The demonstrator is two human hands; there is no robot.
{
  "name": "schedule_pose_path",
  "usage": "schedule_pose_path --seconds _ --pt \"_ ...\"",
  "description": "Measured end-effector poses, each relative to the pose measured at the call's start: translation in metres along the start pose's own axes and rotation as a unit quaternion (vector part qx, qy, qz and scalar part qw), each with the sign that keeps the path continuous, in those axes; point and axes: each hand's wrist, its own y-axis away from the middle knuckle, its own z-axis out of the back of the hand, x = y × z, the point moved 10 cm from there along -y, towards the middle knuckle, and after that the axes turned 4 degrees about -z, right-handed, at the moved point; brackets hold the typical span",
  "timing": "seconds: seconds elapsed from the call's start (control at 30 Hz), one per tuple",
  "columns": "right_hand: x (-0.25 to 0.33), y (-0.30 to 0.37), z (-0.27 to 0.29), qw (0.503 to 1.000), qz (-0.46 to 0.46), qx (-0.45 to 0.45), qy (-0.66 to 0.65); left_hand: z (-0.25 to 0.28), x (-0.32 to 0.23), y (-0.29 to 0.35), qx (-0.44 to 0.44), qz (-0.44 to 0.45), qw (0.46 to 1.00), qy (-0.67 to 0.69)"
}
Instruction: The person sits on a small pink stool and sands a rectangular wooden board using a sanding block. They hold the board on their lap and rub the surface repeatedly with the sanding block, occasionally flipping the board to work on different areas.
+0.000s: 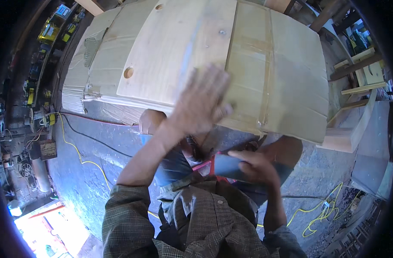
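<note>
- The pale wooden panel [166, 56] lies flat on top of a cardboard sheet [295, 64], its near edge toward the person and its far end running out of view at the top.
- Two round holes are cut along the panel's left side: a near hole [128, 72] by the front corner and a far hole [159, 7] higher up. A small metallic spot [222, 32] sits near its right edge, and a bluish streak of light runs along its face.
- The left hand [200, 101] is open, fingers spread and palm down, over the panel's near right corner. It is blurred, and I cannot tell whether it touches the wood.
- The right hand [256, 165] is near the person's right thigh, its index finger stretched out and the others partly curled. Blur hides whether it grips anything.
- The cardboard reaches past the panel on both sides, with a strip of brown tape [267, 73] on the right and a torn patch [93, 47] on the left.
- Between the person's legs is a red frame piece [212, 165].
- A yellow cord [80, 155] crosses the grey floor [76, 185] on the left; a tangled yellow cord [329, 210] lies on the right.
- Wooden frame pieces [364, 88] stand beyond the cardboard's right edge.
- Yellow-and-black tools [48, 32] line the upper left.
</note>
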Motion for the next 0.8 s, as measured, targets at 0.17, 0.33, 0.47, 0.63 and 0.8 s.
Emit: schedule_pose_path --seconds 0.17,0.33,0.47,0.63,0.8 --pt "0.012 0.061 0.136 0.897 0.022 -0.376 -0.231 0.01 -0.004 0.048 0.051 -0.036 0.996 -0.063" --pt "0.001 0.045 0.212 0.836 -0.011 -0.548 0.04 0.037 0.097 0.09 0.012 0.082 0.993 -0.087" --pt "-0.023 0.023 0.209 0.81 -0.05 -0.552 0.193 0.055 0.169 0.118 0.007 0.246 0.965 -0.09" --pt "-0.009 0.027 0.195 0.713 -0.032 -0.591 0.376 0.04 0.07 0.081 0.059 0.145 0.987 -0.033" --pt "-0.011 0.031 0.191 0.702 -0.07 -0.589 0.394 0.041 0.027 0.094 0.06 0.107 0.989 0.08"
